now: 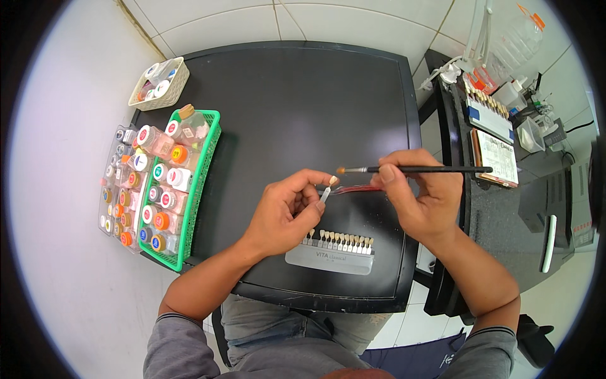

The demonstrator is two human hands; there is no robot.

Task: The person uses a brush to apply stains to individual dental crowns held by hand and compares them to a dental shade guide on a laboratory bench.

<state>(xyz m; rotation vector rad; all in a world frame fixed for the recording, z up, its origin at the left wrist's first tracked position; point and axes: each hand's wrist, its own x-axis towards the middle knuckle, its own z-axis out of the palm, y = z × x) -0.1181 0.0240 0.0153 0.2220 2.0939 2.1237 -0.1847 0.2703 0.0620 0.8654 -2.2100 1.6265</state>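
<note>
Between the thumb and fingers of my left hand (pixel 287 211) is a dental shade tab (pixel 327 189), a small tooth-shaped tip on a pale stem, tip upward. My right hand (pixel 426 192) grips a thin black-handled brush (pixel 435 169) held nearly level. Its brown bristles (pixel 341 170) point left, just above and to the right of the tab's tip, with a small gap visible. A shade guide (pixel 331 260), a grey holder with a row of tooth tabs, lies on the black table below my left hand. A reddish, slender tool (pixel 353 189) lies behind the tab, partly hidden by my right hand.
A green basket (pixel 202 183) of capped jars and bottles stands at the table's left edge, beside a clear container (pixel 117 189) of similar jars. A cream basket (pixel 173 88) sits at the far left corner. The right-hand counter holds another shade guide (pixel 489 117) and an open notebook (pixel 499 158).
</note>
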